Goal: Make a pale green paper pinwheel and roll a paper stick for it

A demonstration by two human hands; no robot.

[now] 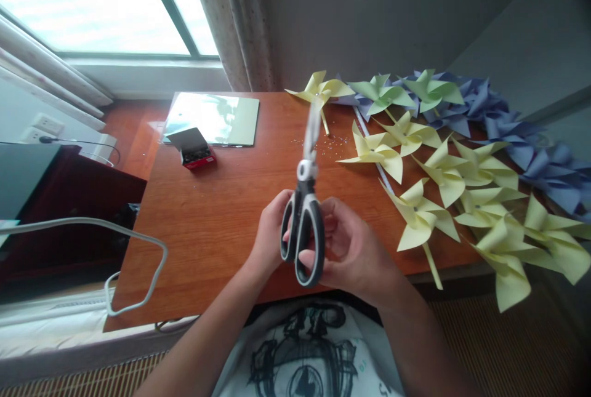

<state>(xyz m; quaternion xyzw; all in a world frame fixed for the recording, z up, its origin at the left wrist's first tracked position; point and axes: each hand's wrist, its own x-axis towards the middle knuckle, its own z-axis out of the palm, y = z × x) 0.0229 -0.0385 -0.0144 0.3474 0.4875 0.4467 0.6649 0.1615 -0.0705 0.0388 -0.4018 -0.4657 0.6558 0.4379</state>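
Observation:
Both my hands hold a pair of scissors (305, 212) upright over the near edge of the wooden table (217, 212). The scissors have black and grey loop handles and closed silver blades pointing away from me. My left hand (270, 231) grips the left handle loop from the side. My right hand (348, 246) has fingers through or around the right loop. To the right lie several pale yellow paper pinwheels (418, 215).
Green pinwheels (383, 94) and blue pinwheels (521, 132) lie along the table's far right by the wall. A small black and red box (194, 148) and a glossy sheet (212, 117) sit at the far left. A white cable (138, 249) loops off the left edge.

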